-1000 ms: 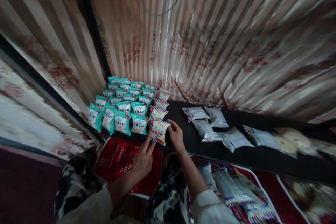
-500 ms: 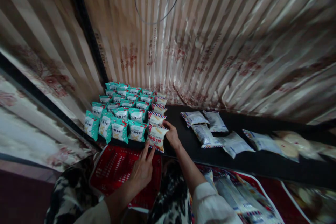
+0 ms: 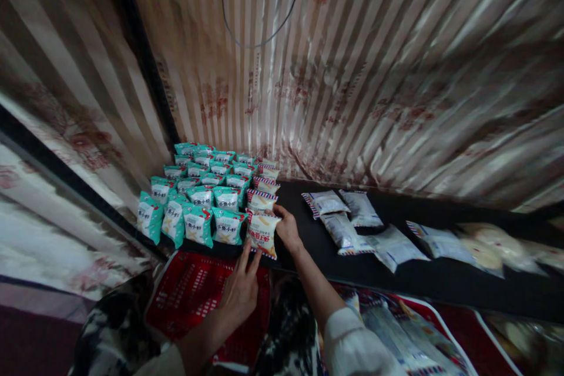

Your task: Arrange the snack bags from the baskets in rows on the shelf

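Note:
A white snack bag (image 3: 261,235) with red lettering and a striped edge stands upright at the shelf's front edge. My right hand (image 3: 287,231) grips it at its right side, the fingertips partly hidden behind it. Against the bag's lower front rest the outstretched fingers of my left hand (image 3: 241,288). Behind it, more white bags (image 3: 261,200) of the same kind form a row going back to the curtain. Rows of teal snack bags (image 3: 198,226) stand upright just to the left.
Several silvery bags (image 3: 346,232) lie flat on the black shelf (image 3: 304,258) to the right, with round pale items in clear wrap (image 3: 484,249) farther along. Below are a red basket (image 3: 176,299) and another holding packets (image 3: 396,329). A patterned curtain (image 3: 335,82) hangs behind.
The view has shifted slightly, so the shelf sits a little lower in the picture. Both hands stay at the same white snack bag, which has barely moved.

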`<state>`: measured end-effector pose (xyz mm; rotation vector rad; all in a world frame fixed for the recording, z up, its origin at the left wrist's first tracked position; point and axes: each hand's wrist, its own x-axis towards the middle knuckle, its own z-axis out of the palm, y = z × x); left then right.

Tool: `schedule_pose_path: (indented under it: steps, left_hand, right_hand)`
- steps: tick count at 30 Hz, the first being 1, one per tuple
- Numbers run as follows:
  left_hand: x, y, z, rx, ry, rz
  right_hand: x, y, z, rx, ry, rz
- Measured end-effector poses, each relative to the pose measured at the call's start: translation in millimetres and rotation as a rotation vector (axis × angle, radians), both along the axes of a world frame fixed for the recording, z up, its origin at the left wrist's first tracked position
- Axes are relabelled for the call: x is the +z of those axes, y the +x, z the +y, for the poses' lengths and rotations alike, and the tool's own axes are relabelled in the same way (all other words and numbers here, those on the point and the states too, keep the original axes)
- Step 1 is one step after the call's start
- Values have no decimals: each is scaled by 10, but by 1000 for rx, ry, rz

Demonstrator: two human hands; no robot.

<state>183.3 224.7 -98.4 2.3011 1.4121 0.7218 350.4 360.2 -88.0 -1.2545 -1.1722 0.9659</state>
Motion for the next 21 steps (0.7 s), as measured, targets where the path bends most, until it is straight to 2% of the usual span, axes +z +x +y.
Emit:
schedule_pose_path:
  steps: [4,11,21]
  left_hand:
    - [-12,20,18,2,5,-8]
    - [-31,25,12,0,41,-14]
    - [-40,41,-3,19,84,-46]
  right_hand:
    - [42,-12,-6,-42,32,-20]
    - [49,-20,-92,-16,-63,55]
    - [-47,0,-688,-179,-70,86]
